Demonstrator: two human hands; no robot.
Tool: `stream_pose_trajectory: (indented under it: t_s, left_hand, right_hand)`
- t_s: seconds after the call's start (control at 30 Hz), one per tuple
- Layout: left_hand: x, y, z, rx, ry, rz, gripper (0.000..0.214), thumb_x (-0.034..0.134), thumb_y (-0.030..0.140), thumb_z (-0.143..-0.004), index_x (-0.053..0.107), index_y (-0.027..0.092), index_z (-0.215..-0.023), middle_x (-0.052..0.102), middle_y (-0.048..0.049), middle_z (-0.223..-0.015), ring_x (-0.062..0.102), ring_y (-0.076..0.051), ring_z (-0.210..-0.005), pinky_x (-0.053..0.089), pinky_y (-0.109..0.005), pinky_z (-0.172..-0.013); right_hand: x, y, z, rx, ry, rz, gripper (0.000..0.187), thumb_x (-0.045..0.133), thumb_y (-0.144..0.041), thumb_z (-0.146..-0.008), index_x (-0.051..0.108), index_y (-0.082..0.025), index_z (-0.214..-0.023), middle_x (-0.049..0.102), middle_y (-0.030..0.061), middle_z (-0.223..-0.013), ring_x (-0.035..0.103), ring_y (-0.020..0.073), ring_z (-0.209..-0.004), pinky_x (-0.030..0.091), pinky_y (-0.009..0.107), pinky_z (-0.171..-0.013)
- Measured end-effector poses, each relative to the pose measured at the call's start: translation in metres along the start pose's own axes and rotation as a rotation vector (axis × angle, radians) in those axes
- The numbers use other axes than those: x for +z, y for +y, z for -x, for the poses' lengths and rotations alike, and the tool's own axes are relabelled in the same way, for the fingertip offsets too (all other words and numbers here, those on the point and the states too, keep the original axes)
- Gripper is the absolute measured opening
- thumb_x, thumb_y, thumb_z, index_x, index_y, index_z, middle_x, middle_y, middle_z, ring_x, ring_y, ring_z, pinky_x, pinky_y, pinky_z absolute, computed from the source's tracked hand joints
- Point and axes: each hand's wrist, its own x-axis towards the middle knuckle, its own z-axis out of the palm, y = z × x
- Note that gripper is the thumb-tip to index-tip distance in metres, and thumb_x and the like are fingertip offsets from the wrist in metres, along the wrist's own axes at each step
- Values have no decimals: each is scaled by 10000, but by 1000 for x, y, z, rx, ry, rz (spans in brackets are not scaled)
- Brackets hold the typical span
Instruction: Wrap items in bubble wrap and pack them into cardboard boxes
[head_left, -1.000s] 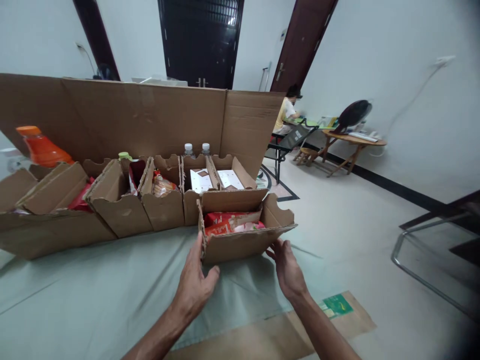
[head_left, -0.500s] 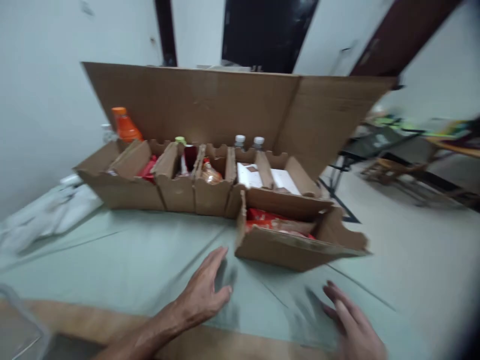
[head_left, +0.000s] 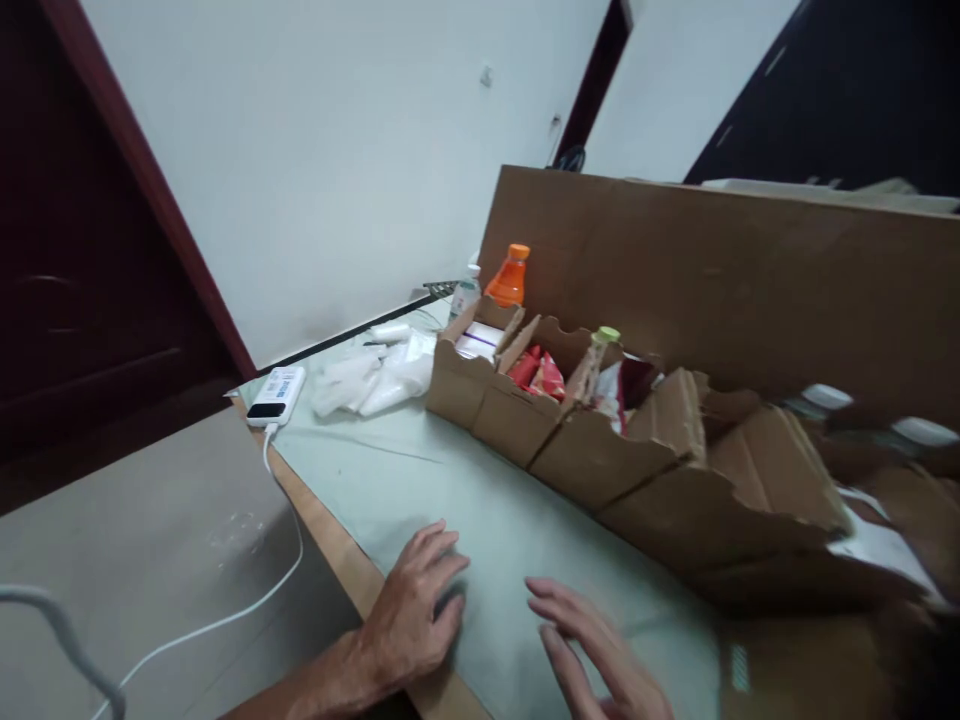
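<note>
My left hand hovers over the near edge of the table, fingers apart and holding nothing. To its right, my right hand is also empty, with its fingers spread above the green tablecloth. Ahead of both hands runs a row of open cardboard boxes. Inside them I see a white pack with a purple stripe, red snack packets and a red-and-white packet. A cardboard box at the lower right is dark and partly cut off.
An orange bottle and a clear bottle stand behind the boxes, before an upright cardboard panel. Clear plastic bags lie at the left. A white device with a cable rests at the table edge.
The view has swung left, bringing the white device and the door into sight. My hands are closer together and remain empty. The box of red packets has left the clear view.
</note>
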Motion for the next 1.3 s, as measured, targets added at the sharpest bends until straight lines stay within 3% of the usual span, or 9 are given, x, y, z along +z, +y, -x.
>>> stream_pose_trajectory:
  t_s: [0.2, 0.4, 0.57, 0.73, 0.83, 0.93, 1.1, 1.2, 1.3]
  left_hand:
    - [16, -43, 6, 125, 27, 44, 504, 610, 42, -685, 693, 178, -1162, 608, -168, -1409, 439, -390, -1445, 469, -559, -1128]
    - [56, -87, 9, 290, 115, 22, 366, 652, 94, -825, 693, 220, -1166, 666, -151, -1327, 506, -400, -1393, 554, -499, -1041]
    - [68, -90, 10, 229, 163, 50, 295, 620, 75, -842, 726, 215, -1079, 695, -154, -1276, 529, -398, -1374, 556, -521, -1034]
    - [46, -78, 14, 161, 94, 258, 542, 651, 125, -794, 634, 216, -1327, 590, -175, -1448, 453, -418, -1435, 485, -577, -1106]
    - [24, -64, 14, -102, 134, 552, 794, 683, 178, -789, 419, 220, -1537, 434, -174, -1594, 385, -397, -1484, 358, -595, -1198]
    - [-1, -42, 6, -322, 128, 1049, 835, 705, 307, -840, 324, 211, -1577, 470, -180, -1566, 393, -350, -1485, 293, -564, -1228]
    - [-23, -9, -10, -606, 122, 1719, 360, 788, 323, -768, 687, 236, -1103, 729, -66, -1152, 666, -250, -1137, 482, -441, -1046]
    - [-19, 4, -12, -718, 27, 1757, 308, 829, 297, -695, 681, 230, -956, 736, -29, -1048, 684, -199, -952, 554, -387, -886]
    - [-12, 13, -11, -744, 24, 1491, 354, 846, 350, -644, 665, 210, -915, 729, -31, -949, 683, -198, -876, 571, -387, -830]
  right_hand:
    - [101, -36, -164, -428, -165, 199, 313, 508, -151, -953, 731, -294, -1119, 752, 77, -1218, 701, 262, -1108, 602, 450, -904]
    - [196, -51, -302, -610, -490, 620, 231, 570, -98, -900, 744, -156, -1040, 440, 158, -1599, 383, 368, -1475, 477, 529, -1012]
    - [207, -58, -346, -557, -479, 616, 439, 523, -72, -913, 624, -128, -1337, 564, 179, -1491, 443, 321, -1439, 450, 518, -1072]
    - [122, -80, -287, -444, -39, 237, 388, 543, -254, -974, 613, -192, -1350, 602, 130, -1446, 549, 276, -1341, 483, 465, -1086]
    - [64, -95, -216, -261, 153, 26, 365, 624, -327, -948, 658, -288, -1310, 629, 72, -1402, 635, 265, -1202, 559, 422, -958]
    - [24, -97, -136, 25, 304, -140, 392, 704, -395, -901, 695, -319, -1286, 686, 71, -1296, 686, 248, -1012, 581, 395, -873]
    - [-2, -63, -10, 593, 464, -504, 425, 839, -474, -752, 795, -242, -1105, 775, 96, -1012, 699, 214, -824, 585, 315, -717]
    - [-6, -40, 52, 830, 553, -638, 465, 900, -482, -655, 814, -223, -1032, 775, 102, -1076, 705, 221, -887, 573, 279, -695]
    - [-7, -28, 96, 923, 663, -685, 497, 910, -482, -640, 807, -231, -1056, 760, 86, -1158, 697, 196, -903, 565, 267, -744]
